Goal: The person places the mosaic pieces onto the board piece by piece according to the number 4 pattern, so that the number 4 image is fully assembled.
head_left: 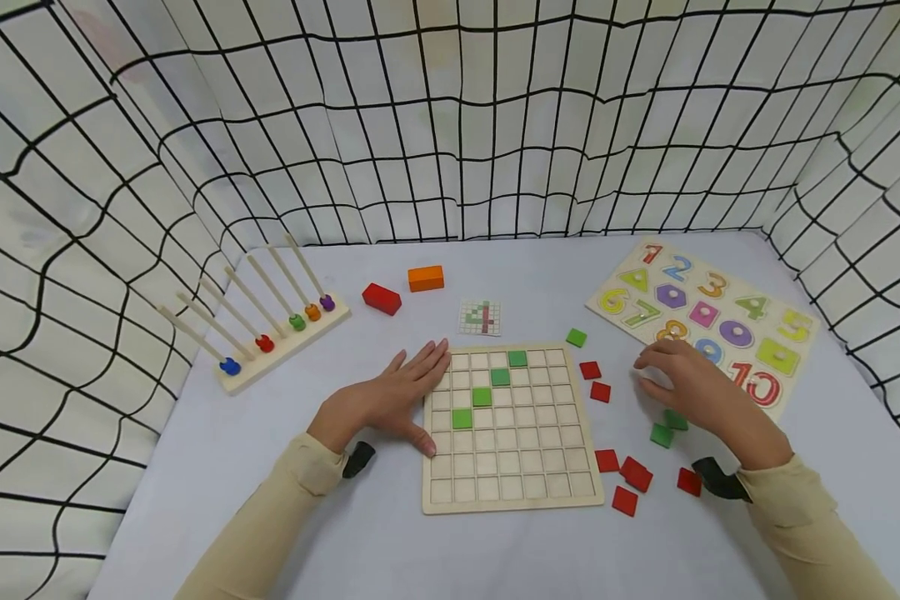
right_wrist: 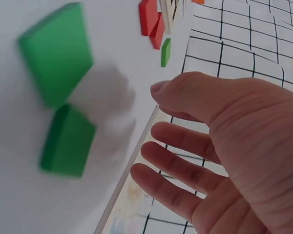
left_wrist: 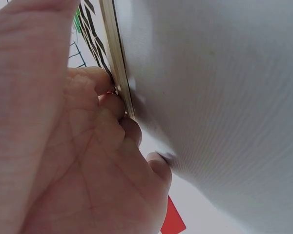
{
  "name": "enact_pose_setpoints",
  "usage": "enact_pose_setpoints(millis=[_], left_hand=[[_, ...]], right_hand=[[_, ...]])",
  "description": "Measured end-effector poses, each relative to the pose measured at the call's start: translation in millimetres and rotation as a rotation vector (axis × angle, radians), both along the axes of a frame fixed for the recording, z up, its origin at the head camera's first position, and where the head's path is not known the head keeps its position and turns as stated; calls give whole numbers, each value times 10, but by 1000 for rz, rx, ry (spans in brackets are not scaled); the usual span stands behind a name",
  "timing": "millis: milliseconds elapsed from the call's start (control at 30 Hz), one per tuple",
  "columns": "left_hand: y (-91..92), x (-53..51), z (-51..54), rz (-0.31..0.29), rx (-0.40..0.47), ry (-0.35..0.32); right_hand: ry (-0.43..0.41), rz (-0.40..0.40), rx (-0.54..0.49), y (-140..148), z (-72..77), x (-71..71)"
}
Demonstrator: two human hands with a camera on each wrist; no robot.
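Observation:
A square wooden grid board (head_left: 510, 462) lies flat in front of me, with several green tiles (head_left: 482, 397) in a diagonal line of its cells. My left hand (head_left: 390, 400) rests along the board's left edge, thumb and fingers spread against it. In the left wrist view, fingertips touch the board's side (left_wrist: 118, 53). My right hand (head_left: 686, 387) hovers right of the board, holding nothing, its fingers apart in the right wrist view. Below it on the cloth are two loose green tiles (right_wrist: 58, 56). Several red tiles (head_left: 636, 473) lie between the board and my right wrist.
A small pattern card (head_left: 481, 318) lies behind the board, near a red block (head_left: 382, 299) and an orange block (head_left: 426, 278). A peg stand (head_left: 285, 343) with beads is at left, a number puzzle (head_left: 720, 312) at right. Black netting (head_left: 461, 158) borders the table.

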State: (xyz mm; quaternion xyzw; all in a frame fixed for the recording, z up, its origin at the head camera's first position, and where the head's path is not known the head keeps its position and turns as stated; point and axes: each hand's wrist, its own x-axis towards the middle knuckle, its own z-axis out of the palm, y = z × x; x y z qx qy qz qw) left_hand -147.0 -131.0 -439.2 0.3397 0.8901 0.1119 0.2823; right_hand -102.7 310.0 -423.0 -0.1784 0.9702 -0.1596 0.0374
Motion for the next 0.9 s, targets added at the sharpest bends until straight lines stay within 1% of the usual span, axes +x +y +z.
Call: enact_pose_setpoints(millis=[100, 267, 433, 500, 567, 700, 833, 900], left_hand=[[0, 3, 0, 2, -6, -4], [1, 10, -2, 5, 3, -1], [-7, 15, -2, 2, 11, 3], [-12, 14, -4, -2, 10, 4], [-11, 8, -7, -3, 0, 2], [0, 1, -8, -4, 1, 4], [-3, 8, 0, -2, 7, 0], [-8, 11, 0, -1, 9, -3]], right_hand=[[-31, 18, -1, 110, -17, 117], [-47, 88, -1, 290, -25, 294], [-61, 110, 21, 418, -40, 406], [-54, 117, 18, 435, -71, 425], [-26, 132, 10, 446, -104, 432], [7, 152, -5, 456, -144, 420], [4, 169, -21, 463, -156, 385], [-12, 163, -35, 459, -152, 370]])
